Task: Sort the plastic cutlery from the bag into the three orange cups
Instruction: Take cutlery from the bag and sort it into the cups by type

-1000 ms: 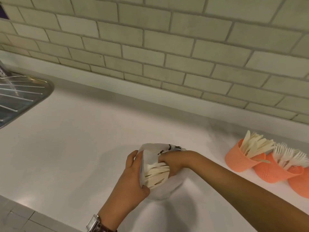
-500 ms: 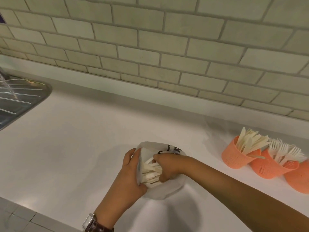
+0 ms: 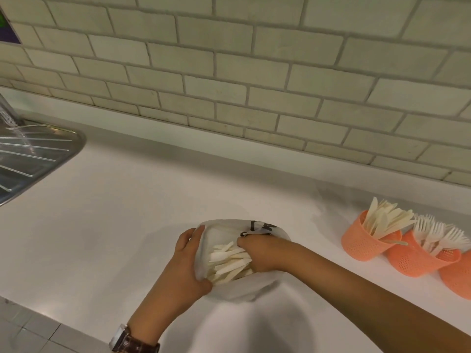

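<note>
While the knife cup (image 3: 364, 243) and the fork cup (image 3: 413, 263) look well filled, the right hand (image 3: 257, 253) grasps cutlery (image 3: 226, 261) inside the bag (image 3: 242, 289), gripped by the left hand (image 3: 188, 261); much seems left.

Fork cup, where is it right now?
In the head view, the fork cup stands at the right end of the counter, between the knife cup and a third orange cup.

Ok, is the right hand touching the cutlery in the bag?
Touching. The head view shows the right hand inside the bag, its fingers curled round the cutlery.
</note>
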Demonstrator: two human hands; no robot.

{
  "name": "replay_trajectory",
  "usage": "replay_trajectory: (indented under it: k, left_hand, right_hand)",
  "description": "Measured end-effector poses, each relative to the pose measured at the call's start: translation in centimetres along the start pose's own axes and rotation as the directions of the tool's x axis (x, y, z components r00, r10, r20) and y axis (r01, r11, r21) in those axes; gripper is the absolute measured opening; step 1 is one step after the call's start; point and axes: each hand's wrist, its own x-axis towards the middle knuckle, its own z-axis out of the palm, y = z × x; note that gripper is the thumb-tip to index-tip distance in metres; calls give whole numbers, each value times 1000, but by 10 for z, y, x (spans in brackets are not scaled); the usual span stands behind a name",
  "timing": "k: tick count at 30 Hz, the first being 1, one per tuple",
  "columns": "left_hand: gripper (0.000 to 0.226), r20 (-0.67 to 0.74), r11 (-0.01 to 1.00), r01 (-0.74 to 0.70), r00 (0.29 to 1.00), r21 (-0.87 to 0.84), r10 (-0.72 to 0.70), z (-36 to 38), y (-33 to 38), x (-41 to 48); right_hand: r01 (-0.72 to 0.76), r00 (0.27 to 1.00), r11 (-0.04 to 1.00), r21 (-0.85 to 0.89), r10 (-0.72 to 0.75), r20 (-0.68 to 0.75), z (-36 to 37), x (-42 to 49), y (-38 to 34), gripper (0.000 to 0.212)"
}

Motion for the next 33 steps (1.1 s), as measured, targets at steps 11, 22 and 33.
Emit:
replay_trajectory:
  k: [11,22,33]
  left_hand:
    - [109,46,1000,-17,999,-3,17,11,21,4]
    - [92,39,999,-32,999,23,31,-6,26,13]
    - [87,57,998,7,998,-67,-3,-20,9,22]
  right_hand:
    - [-39,980,920,-391,112,167,-20,10,-37,25]
    - [8,1000,796,-605,-13,-4,-26,-11,-58,37]
    - [-59,951,967,-248,-21,-308,-45,-69,3,21]
